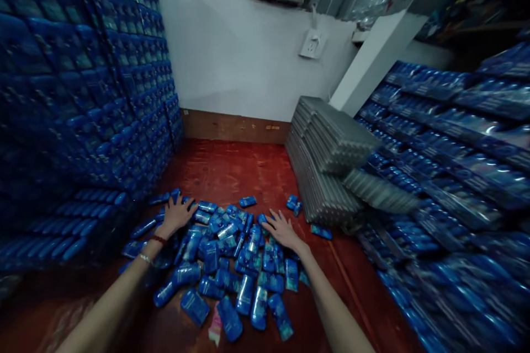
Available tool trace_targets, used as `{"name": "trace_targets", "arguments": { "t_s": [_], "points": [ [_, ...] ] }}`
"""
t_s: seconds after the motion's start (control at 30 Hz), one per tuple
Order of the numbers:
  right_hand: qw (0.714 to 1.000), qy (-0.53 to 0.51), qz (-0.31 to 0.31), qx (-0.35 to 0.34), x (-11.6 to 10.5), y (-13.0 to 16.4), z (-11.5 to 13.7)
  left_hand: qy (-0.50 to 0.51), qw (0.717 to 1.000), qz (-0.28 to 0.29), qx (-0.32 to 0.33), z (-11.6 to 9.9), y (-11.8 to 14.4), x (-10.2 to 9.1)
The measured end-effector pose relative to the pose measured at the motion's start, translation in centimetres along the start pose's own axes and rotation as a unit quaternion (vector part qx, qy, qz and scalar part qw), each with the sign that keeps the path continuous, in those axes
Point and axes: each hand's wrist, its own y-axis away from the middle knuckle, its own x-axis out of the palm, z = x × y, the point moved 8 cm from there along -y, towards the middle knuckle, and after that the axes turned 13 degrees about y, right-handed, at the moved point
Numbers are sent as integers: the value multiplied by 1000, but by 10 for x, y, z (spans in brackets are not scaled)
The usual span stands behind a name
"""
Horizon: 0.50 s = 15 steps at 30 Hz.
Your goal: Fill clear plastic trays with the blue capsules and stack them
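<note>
On the red floor [232, 171], mid-way between blue stacks [83, 94]: both hands flat on the packet pile [232, 265], left hand [179, 214] and right hand [282, 229] fingers spread, grasping nothing.

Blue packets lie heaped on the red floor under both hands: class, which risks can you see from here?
1. Both hands, the left hand and the right hand, lie open on the loose blue packets; sweeping could scatter strays further.
2. The grey stacked trays lean beside the pile and might slide.
3. The tall blue wall of packs stands close and could topple if knocked.
</note>
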Motion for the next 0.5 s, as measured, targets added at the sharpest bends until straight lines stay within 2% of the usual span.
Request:
{"name": "trace_targets", "arguments": {
  "t_s": [0.07, 0.17, 0.23, 0.3, 0.4, 0.5],
  "points": [
    [998, 30, -43, 18, -14, 5, -8, 5, 1000, -1, -8, -3, 17, 3],
    [988, 73, -103, 86, -41, -9, -29, 32, 999, -26, -9, -13, 41, -4],
    [983, 91, -105, 123, -50, -23, -42, 60, 997, -44, 31, -21, 63, -14],
    [980, 106, -95, 141, -51, -32, -49, 84, 992, -48, 79, -19, 94, -23],
    [981, 115, -84, 134, -42, -28, -44, 87, 987, -83, 105, 12, 158, -37],
    [986, 110, -77, 97, -27, -8, -30, 54, 983, -168, 55, 58, 233, -51]
  ]
}}
